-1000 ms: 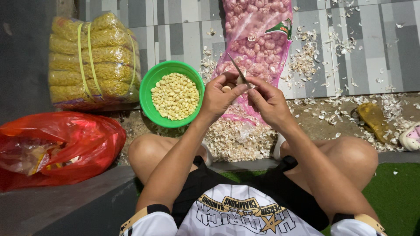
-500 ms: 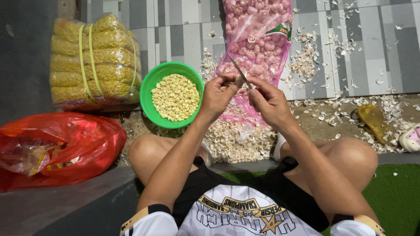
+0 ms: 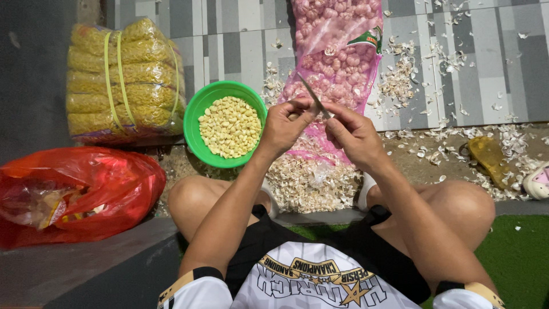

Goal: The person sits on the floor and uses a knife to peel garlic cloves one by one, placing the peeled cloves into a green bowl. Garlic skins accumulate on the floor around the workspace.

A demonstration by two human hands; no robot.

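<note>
Left hand (image 3: 284,127) pinched a garlic clove (image 3: 293,116); right hand (image 3: 353,133) gripped a knife (image 3: 311,97) whose blade, slipping on papery skin, could nick the thumb.

Both forearms reach forward, left hand (image 3: 283,129) and right hand (image 3: 355,136) close together, fingers curled.

Single view only, from head height, tilted steeply down over chest and bent knees toward tiled floor (image 3: 240,34). Close enough for left hand (image 3: 284,127) and right hand (image 3: 355,134) near frame centre, green bowl (image 3: 197,111) left of them.
</note>
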